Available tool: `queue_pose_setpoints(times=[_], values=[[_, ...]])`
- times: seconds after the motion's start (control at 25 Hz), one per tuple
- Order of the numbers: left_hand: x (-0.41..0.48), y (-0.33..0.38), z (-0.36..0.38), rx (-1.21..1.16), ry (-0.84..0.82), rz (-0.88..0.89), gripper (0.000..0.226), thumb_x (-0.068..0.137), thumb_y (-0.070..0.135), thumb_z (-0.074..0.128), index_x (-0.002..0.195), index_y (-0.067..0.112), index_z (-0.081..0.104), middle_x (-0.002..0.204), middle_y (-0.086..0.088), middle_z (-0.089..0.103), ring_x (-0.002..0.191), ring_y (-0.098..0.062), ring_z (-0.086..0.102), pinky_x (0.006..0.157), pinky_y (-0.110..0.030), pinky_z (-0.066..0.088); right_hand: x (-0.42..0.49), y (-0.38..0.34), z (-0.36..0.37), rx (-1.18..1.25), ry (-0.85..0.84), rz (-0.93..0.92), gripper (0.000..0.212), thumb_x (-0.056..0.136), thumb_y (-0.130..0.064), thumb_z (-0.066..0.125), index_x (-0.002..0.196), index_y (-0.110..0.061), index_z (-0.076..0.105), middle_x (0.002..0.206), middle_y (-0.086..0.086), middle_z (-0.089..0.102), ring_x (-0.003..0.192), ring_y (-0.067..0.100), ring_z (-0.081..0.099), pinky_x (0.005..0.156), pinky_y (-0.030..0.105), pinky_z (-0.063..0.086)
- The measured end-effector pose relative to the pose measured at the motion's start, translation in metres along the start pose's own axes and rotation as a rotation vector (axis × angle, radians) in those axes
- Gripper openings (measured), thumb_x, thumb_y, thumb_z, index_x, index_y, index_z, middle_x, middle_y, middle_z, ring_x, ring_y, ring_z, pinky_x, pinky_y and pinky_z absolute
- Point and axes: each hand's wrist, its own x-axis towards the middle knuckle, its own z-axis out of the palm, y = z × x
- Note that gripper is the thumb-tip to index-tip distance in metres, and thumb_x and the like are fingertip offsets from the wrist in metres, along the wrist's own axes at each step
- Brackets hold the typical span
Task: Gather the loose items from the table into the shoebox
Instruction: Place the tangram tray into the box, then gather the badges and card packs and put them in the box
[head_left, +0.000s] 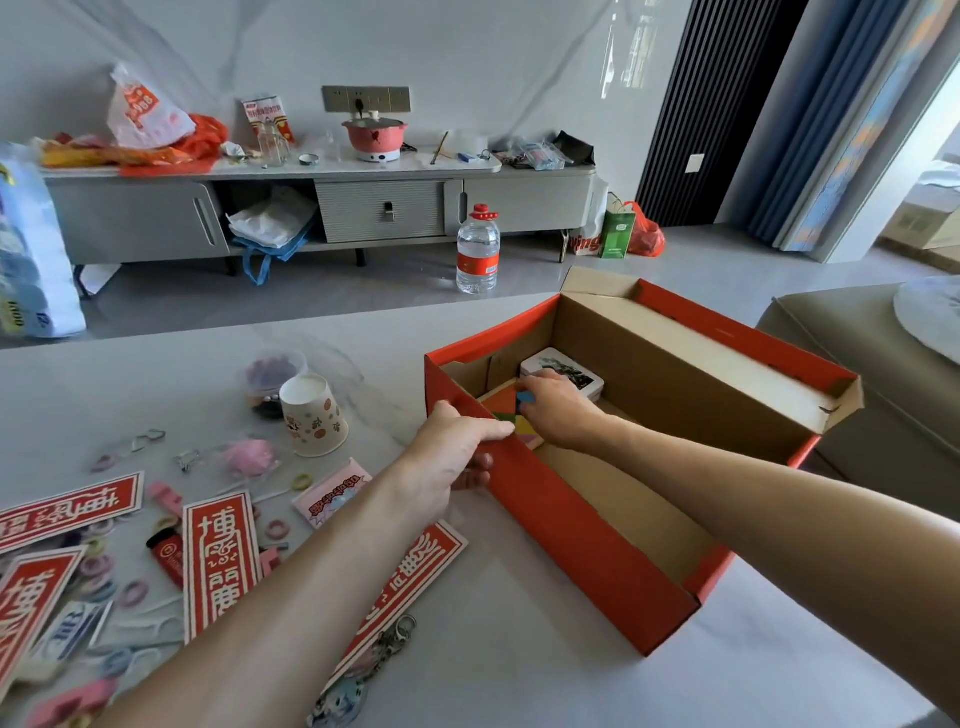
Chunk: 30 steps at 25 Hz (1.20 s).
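Note:
The red shoebox (587, 525) stands open on the right of the white table, its lid hinged back. My left hand (452, 452) grips its near left wall, thumb inside and fingers outside. My right hand (556, 410) reaches down into the box's far left corner and holds a colourful wooden puzzle board (511, 415), partly hidden under it. A white tin with a picture (566, 371) lies in the box just behind. Loose on the table at left are red paper banners (221, 561), several hair ties (132, 592), a lighter (166, 558) and a pink packet (332, 491).
An upturned paper cup (311, 415) and a clear tub of hair ties (270, 374) stand left of the box. A keychain (363, 670) lies near the front edge. Beyond the table are a water bottle (478, 249) on the floor, a cluttered grey cabinet and a sofa (883, 374) at right.

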Motion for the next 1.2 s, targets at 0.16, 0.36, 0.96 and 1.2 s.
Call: queue_pose_setpoints(times=[0.16, 0.36, 0.96, 1.2], values=[[-0.04, 0.019, -0.018, -0.013, 0.035, 0.069, 0.028, 0.093, 0.012, 0.058, 0.12, 0.015, 0.049, 0.091, -0.008, 0.063, 0.06, -0.016, 0.056, 0.046, -0.025, 0.047, -0.059, -0.04, -0.047, 0.2, 0.144, -0.02, 0.032, 0.093, -0.007, 0.047, 0.116, -0.017, 0.066, 0.121, 0.002, 0.062, 0.105, 0.014, 0.057, 0.08, 0.021, 0.049], [-0.138, 0.019, -0.086, 0.074, 0.055, 0.137, 0.011, 0.092, 0.009, 0.058, 0.099, 0.015, 0.065, 0.079, -0.004, 0.067, 0.053, -0.014, 0.058, 0.047, -0.021, 0.046, -0.175, -0.135, -0.051, 0.165, -0.056, -0.273, 0.028, 0.095, -0.01, 0.05, 0.117, -0.016, 0.067, 0.118, 0.002, 0.068, 0.1, 0.012, 0.063, 0.084, 0.022, 0.05], [-0.307, -0.153, -0.437, 0.664, 0.704, -0.029, 0.023, 0.088, 0.016, 0.064, 0.111, 0.017, 0.065, 0.108, -0.004, 0.068, 0.097, -0.022, 0.063, 0.081, -0.032, 0.048, -0.227, -0.389, 0.157, -0.096, -0.309, -0.74, 0.054, 0.096, -0.046, 0.049, 0.146, -0.028, 0.038, 0.153, 0.003, 0.036, 0.139, 0.023, 0.034, 0.112, 0.041, 0.033], [-0.297, -0.198, -0.501, 0.901, 0.846, 0.007, 0.028, 0.087, 0.011, 0.065, 0.115, 0.009, 0.067, 0.114, -0.01, 0.068, 0.107, -0.029, 0.063, 0.09, -0.035, 0.047, -0.19, -0.422, 0.227, -0.325, -0.246, -0.891, 0.05, 0.097, -0.049, 0.046, 0.143, -0.032, 0.042, 0.152, 0.0, 0.033, 0.139, 0.024, 0.03, 0.114, 0.041, 0.026]])
